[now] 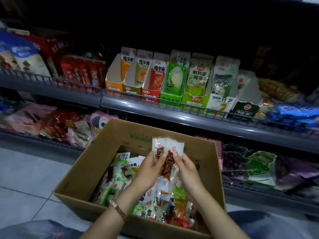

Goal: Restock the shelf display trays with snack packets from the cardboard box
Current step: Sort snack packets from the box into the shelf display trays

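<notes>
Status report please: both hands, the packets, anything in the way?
Left grip and right grip both pinching clear snack packets, seemingly two, above cardboard box. Display trays not yet reached. Path to shelf open.

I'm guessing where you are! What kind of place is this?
Probably a small shop's snack aisle: the shelf holds display trays of snacks, and the left hand and right hand hold a packet over a cardboard box full of more.
</notes>
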### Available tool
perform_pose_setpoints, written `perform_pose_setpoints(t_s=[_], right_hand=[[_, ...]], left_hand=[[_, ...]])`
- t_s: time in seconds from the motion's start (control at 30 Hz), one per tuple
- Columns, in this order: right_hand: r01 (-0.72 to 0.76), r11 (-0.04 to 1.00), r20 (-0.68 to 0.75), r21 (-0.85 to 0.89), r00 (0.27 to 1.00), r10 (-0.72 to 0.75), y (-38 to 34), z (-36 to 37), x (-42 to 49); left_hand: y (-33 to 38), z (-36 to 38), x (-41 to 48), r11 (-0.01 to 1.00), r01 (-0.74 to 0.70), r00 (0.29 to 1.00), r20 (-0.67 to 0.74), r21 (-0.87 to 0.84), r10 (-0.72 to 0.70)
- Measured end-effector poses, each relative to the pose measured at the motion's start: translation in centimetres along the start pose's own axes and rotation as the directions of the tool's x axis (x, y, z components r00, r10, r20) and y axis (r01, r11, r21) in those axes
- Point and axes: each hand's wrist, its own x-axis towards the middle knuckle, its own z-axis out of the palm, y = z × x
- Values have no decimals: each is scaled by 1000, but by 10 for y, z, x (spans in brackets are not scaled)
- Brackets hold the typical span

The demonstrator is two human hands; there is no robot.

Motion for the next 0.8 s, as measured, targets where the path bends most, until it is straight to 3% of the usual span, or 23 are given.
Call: perform_pose_setpoints(t_s=[0.1,0.17,0.27,0.37,0.43,0.5,0.57,0.67,0.73,0.8], right_hand=[[20,998,-17,52,1000,-20,-1,3,2],[0,991,-48,136,999,6,-2,6,2],[-65,969,-61,240,995,82,-4,12,1],[-139,899,20,416,989,144,-6,18,-1],[-161,871,92,463,987,134,-6,21,-4],[-148,895,130,422,986,101,-4,20,-5],[-127,950,165,286,983,82,-4,16,-6],[-25,999,80,24,997,23,-7,2,1],[56,998,46,32,997,-57,-10,-9,8],[51,991,93,120,994,-63,-14,-20,15]], left_hand=[[1,5,-4,995,99,992,77,9,-100],[6,7,-7,998,64,990,124,22,-66],[2,7,-2,997,19,1000,-20,76,-17],[-1,8,2,994,-15,985,-168,111,33],[0,8,1,978,-55,984,-157,200,87],[3,8,0,973,1,994,-103,231,23],[6,5,1,989,80,996,-42,124,-76],[17,-5,0,949,237,968,141,-210,-210],[23,-13,-2,818,370,921,294,-441,-258],[28,-20,-1,676,478,867,422,-560,-263]])
